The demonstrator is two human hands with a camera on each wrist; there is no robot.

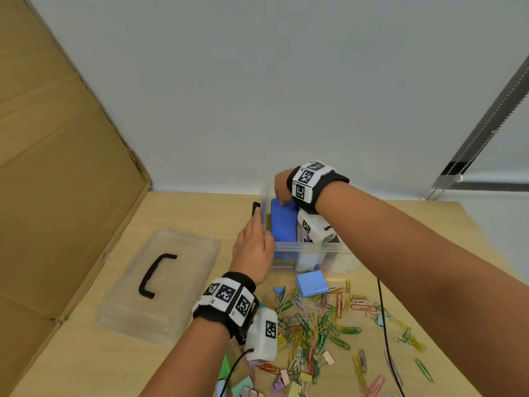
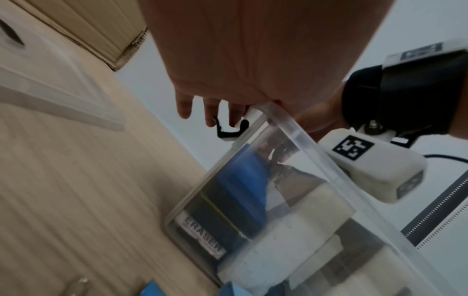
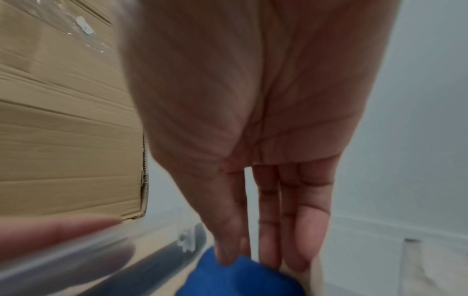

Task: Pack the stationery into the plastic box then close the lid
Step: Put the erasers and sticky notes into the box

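Now the left hand (image 1: 253, 245) lies flat against the plastic box (image 1: 312, 247) to steady it, while the right hand (image 1: 282, 190) pinches the blue pad (image 1: 284, 223) into it.

Even, diffuse light; head view bright, shadows soft and short under the paper clips (image 1: 323, 319). Wide-angle bowing toward frame edges. Both wrist views dimmer and motion-blurred. Right hand (image 3: 253, 120) fills its view, palm shaded, soft focus. Faint reflections on plastic box (image 2: 316, 152) wall.
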